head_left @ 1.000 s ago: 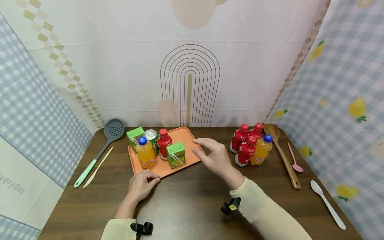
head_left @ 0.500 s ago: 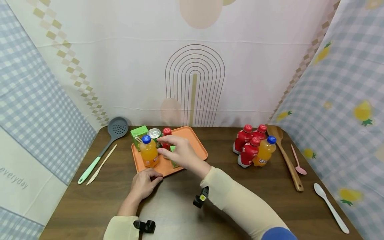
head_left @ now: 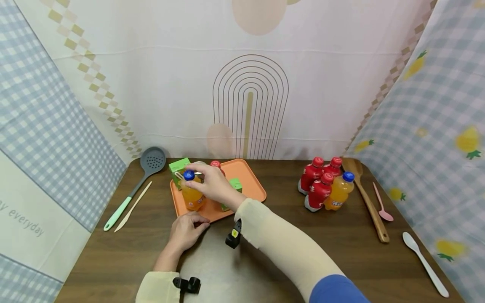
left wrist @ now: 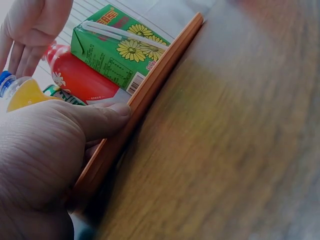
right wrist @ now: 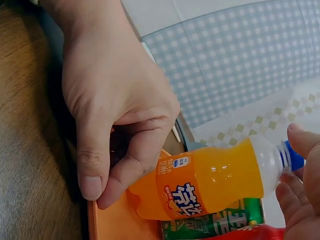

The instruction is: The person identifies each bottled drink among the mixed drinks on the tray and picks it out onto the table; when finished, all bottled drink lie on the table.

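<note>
An orange tray (head_left: 250,181) lies on the table, its front rim pinched between the thumb and fingers of my left hand (head_left: 187,231). On the tray's left part stands an orange soda bottle (head_left: 192,198) with a blue cap. My right hand (head_left: 214,182) reaches across the tray and pinches this bottle at the cap and neck, thumb on the near side. Beside the bottle are a green can (right wrist: 192,227) and a red bottle (left wrist: 82,77). One green juice carton (head_left: 179,165) stands at the back left; another juice carton (left wrist: 120,55) is partly hidden behind my right wrist in the head view.
Several red bottles (head_left: 319,191) stand grouped with another orange soda bottle (head_left: 339,191) on the right. Beyond them lie a wooden spatula (head_left: 367,202), a pink spoon (head_left: 382,210) and a white spoon (head_left: 424,263). A skimmer (head_left: 140,181) and a wooden knife (head_left: 132,208) lie left.
My right hand has moved left from beside the tray's right edge, over the carton and red bottle, to the soda bottle's cap. My left hand keeps its grip on the rim.
</note>
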Available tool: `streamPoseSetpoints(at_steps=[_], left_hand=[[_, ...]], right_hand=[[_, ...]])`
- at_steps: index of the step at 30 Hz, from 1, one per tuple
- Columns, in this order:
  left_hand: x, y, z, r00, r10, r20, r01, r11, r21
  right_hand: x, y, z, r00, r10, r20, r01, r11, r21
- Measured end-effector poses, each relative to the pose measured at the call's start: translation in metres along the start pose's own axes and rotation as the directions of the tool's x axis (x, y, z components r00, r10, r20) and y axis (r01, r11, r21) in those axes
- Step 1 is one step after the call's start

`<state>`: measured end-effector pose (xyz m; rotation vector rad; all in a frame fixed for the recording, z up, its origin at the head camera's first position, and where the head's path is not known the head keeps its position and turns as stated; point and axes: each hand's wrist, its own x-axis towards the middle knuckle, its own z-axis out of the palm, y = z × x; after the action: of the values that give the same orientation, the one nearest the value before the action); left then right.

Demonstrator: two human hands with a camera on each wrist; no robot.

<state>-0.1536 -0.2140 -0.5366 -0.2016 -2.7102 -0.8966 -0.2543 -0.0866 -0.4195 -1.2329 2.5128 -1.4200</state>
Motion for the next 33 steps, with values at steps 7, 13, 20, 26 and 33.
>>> streamPoseSetpoints(at_steps=[7, 13, 20, 26, 33], left_hand=[[-0.001, 0.001, 0.003, 1.0, 0.002, -0.012, -0.002, 1.0, 0.005], [-0.001, 0.002, 0.004, 1.0, -0.009, 0.011, 0.009, 1.0, 0.002], [0.001, 0.002, 0.002, 0.999, 0.028, -0.034, -0.028, 1.0, -0.003], [0.001, 0.001, 0.0, 1.0, 0.015, -0.012, -0.015, 1.0, -0.008], [0.001, 0.001, 0.001, 1.0, 0.016, -0.019, -0.016, 1.0, -0.016]], right_hand=[[0.0, 0.005, 0.003, 0.999, 0.049, 0.011, -0.049, 0.999, 0.011], [-0.004, 0.006, 0.0, 0.999, 0.044, -0.004, -0.044, 0.998, -0.048], [-0.012, 0.005, -0.007, 1.0, 0.03, -0.003, -0.03, 0.991, -0.132], [-0.02, 0.004, -0.012, 0.999, 0.047, 0.004, -0.045, 0.985, -0.169], [-0.033, 0.009, -0.017, 0.998, 0.026, -0.049, -0.034, 0.985, -0.172]])
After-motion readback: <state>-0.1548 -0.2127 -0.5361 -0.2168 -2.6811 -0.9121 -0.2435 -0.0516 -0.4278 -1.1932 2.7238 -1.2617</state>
